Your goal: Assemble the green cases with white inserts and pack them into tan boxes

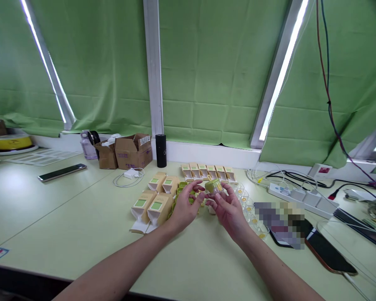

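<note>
My right hand (230, 213) grips a small clear jar with a green top (213, 186), holding it tilted above the table between thumb and fingers. Close by on its left, my left hand (186, 205) has its fingers curved and apart, with nothing seen between them. Below and behind the left hand are green cups or lids (182, 184), partly hidden by it. Several clear little jars (248, 203) with yellowish centres stand in a row to the right of the right hand. Open cream cartons with green labels (156, 205) lie to the left of my left hand.
More open cartons (207, 170) line the back. A power strip (301, 196) with cables and phones (330, 248) lie at right. Brown cardboard boxes (133, 152), a black bottle (161, 150) and a white charger (131, 173) stand or lie at back left.
</note>
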{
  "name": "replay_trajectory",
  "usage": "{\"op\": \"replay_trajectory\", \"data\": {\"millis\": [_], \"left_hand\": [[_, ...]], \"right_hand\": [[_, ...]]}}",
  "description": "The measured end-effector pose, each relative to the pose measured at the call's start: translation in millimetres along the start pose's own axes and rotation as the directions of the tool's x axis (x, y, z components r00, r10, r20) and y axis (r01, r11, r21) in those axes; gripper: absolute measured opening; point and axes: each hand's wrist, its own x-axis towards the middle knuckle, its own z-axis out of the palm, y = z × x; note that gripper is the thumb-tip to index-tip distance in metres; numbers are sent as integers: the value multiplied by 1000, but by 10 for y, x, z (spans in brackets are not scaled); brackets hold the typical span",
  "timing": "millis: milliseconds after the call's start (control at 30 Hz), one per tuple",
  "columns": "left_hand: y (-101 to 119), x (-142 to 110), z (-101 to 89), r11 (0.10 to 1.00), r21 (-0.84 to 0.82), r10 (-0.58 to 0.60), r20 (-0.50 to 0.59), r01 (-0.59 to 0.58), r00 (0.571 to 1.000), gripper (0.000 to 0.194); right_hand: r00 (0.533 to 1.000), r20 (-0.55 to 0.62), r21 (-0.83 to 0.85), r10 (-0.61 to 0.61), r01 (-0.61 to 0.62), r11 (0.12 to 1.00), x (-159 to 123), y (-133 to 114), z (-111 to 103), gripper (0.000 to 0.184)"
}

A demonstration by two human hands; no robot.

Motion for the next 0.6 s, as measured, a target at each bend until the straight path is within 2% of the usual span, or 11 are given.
{"op": "replay_trajectory", "data": {"millis": [100,267,467,600], "left_hand": [[4,6,9,999,-38,-33,26,34,999,58],[-15,16,32,995,-76,-68,8,69,998,73],[6,26,12,992,-116,-38,41,43,998,59],[8,38,-41,1000,16,13,26,-14,1000,45]], "right_hand": [[998,15,-151,-54,56,987,-12,7,10,56],[980,52,-340,-191,198,920,-7,56,12,54],[968,118,-509,-223,252,823,-36,110,-19,59],[949,110,-581,-294,302,756,7,69,-101,62]]}}
